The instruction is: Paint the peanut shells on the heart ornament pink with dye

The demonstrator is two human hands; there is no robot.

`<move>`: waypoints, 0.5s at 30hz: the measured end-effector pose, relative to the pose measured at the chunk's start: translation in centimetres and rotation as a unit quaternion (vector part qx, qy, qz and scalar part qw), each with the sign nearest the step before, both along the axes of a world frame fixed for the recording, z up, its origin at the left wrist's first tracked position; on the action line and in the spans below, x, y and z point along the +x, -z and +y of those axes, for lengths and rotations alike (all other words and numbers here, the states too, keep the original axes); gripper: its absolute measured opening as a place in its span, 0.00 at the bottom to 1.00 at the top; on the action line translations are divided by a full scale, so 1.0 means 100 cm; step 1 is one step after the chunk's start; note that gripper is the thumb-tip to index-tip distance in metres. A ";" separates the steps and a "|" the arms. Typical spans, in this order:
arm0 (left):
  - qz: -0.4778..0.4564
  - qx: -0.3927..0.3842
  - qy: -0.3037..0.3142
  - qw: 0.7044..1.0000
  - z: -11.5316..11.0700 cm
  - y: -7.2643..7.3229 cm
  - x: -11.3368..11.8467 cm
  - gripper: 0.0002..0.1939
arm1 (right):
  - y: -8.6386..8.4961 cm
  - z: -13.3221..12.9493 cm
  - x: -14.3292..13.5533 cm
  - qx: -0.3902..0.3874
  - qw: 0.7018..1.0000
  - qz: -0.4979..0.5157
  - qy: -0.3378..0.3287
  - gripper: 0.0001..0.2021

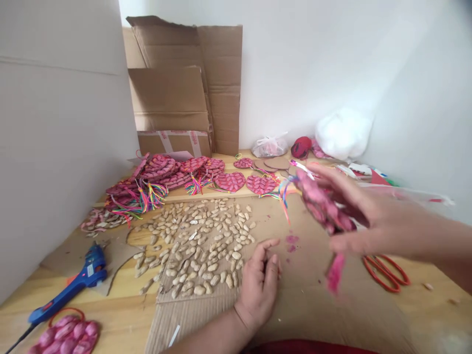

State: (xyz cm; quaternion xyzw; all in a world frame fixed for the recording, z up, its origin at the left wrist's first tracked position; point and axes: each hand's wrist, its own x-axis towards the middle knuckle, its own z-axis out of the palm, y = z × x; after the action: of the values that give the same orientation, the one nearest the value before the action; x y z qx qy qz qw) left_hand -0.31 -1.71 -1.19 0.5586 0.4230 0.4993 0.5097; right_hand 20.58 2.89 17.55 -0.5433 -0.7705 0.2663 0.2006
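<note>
My right hand (376, 221) is raised over the right side of the cardboard sheet (306, 295). It grips a pink ornament covered in peanut shells (320, 204) between thumb and fingers. Coloured threads hang from the ornament's far end, and a blurred pink tassel (335, 275) dangles below. My left hand (260, 280) rests on the cardboard with its fingers loosely curled, nothing visible in them. To its left, many loose peanuts (212, 255) are spread over the cardboard and the wood. Pink stains mark the cardboard between my hands.
A blue glue gun (70, 290) lies at left, above another pink ornament (68, 337). Finished-looking pink ornaments (162, 169) are piled at the back left, before cardboard panels (221, 88). Orange-handled scissors (387, 273) lie at right. White stuffing (344, 132) sits against the back wall.
</note>
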 end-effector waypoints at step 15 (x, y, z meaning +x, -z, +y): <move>-0.027 0.033 -0.029 0.999 0.009 0.000 -0.002 0.19 | 0.135 -0.004 -0.025 0.028 0.974 -0.177 0.139 0.58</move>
State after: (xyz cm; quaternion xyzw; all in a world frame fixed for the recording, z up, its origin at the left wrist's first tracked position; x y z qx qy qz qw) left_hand -0.55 -0.78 -1.24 0.5488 0.4087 0.5422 0.4876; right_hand 18.04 2.49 4.09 -0.6774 -0.7182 0.1136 0.1111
